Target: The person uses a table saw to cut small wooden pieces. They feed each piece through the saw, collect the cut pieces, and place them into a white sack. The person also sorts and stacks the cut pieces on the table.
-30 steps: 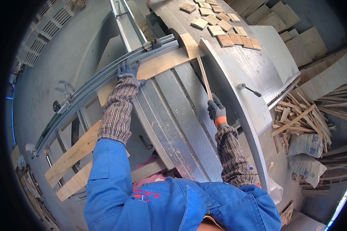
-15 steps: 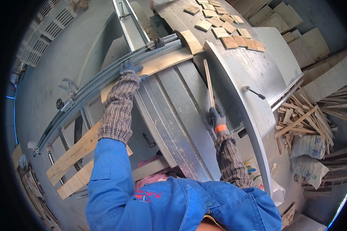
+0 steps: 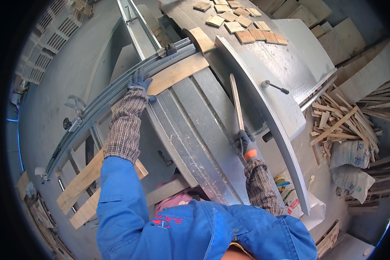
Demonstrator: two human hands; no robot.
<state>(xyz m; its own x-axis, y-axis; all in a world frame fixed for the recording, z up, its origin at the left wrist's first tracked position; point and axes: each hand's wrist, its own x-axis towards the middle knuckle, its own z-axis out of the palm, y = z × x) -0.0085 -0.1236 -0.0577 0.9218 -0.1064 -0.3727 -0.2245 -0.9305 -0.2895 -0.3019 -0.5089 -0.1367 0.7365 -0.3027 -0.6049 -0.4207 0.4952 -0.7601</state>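
My left hand, in a grey glove, has its fingers apart over the long metal fence. Its thumb side touches the near end of a pale wooden board lying along that fence. In my right hand, gloved with an orange cuff, is the lower end of a narrow wooden stick; it points away from me over the grooved metal sliding table. A short cut wood piece rests beyond the board, beside a curved-looking metal guide. A saw blade cannot be made out.
Several small wooden squares lie on the far machine top. A black-handled lever sticks up on the right. Two planks lie on the frame at left. Wood offcuts and sacks are heaped at right.
The sliding table, fence and board have come back toward me, leaving the short cut piece farther ahead. Both hands have moved back with them. The stick is still in my right hand.
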